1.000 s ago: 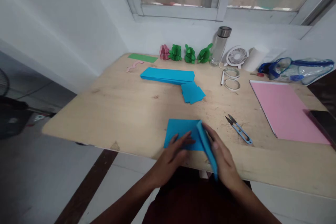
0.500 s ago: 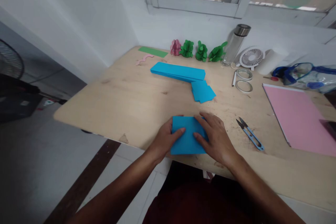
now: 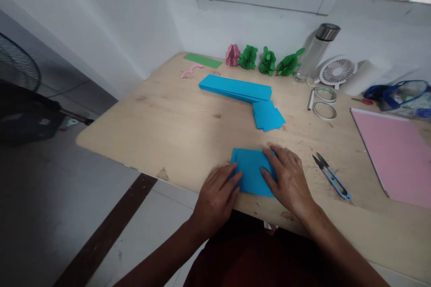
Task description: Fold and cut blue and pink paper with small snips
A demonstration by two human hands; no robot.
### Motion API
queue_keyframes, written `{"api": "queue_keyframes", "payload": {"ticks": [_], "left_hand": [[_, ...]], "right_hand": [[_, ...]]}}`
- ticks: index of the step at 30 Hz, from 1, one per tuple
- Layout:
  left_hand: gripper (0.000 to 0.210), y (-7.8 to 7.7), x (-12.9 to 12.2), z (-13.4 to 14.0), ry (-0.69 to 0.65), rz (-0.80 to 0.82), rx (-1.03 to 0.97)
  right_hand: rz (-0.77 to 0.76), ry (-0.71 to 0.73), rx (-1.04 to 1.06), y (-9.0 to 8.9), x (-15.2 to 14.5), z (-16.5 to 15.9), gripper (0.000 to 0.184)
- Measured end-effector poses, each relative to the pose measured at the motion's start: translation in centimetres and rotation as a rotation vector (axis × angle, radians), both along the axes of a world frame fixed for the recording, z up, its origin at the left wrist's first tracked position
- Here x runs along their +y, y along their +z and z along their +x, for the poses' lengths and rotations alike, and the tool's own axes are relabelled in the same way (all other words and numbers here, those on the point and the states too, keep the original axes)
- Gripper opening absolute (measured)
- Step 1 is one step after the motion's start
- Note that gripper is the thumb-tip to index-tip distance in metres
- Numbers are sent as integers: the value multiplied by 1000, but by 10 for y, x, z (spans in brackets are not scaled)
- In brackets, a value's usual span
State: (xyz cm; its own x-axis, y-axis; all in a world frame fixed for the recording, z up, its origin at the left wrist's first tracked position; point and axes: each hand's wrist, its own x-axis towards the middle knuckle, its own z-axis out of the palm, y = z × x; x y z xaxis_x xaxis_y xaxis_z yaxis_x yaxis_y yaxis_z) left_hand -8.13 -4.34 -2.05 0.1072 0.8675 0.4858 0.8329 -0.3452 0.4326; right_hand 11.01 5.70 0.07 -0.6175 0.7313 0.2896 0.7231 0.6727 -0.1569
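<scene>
A blue sheet of paper [image 3: 253,175] lies on the near edge of the wooden table, with a narrow folded strip along its left side. My left hand [image 3: 217,197] rests over that left side, its fingertips pressing on the fold and nothing gripped between them. On the right part of the sheet lies my right hand [image 3: 288,179], fingers stretched out and thumb apart, keeping the paper down. The sheet's right edge is hidden under this hand. Just beyond the sheet is a loose pile of blue paper squares [image 3: 268,115].
Thread snips [image 3: 332,177] lie to the right, before a pink sheet [image 3: 393,157]. Behind are a stack of blue strips [image 3: 235,87], tape rolls [image 3: 325,110], green folded-paper figures [image 3: 267,60], a glass bottle [image 3: 314,54] and a small white fan [image 3: 337,71].
My left hand has gone from pinching the sheet's left edge, thumb on top, to lying over it with fingertips down. A folded strip now shows there. The whole view has shifted slightly.
</scene>
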Motion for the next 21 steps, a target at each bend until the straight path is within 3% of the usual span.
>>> {"api": "queue_keyframes", "payload": {"ticks": [21], "left_hand": [[33,-7,1,-14,-11,37,-27]], "right_hand": [[-5,-30,-28,0,-2,-18,39]]}}
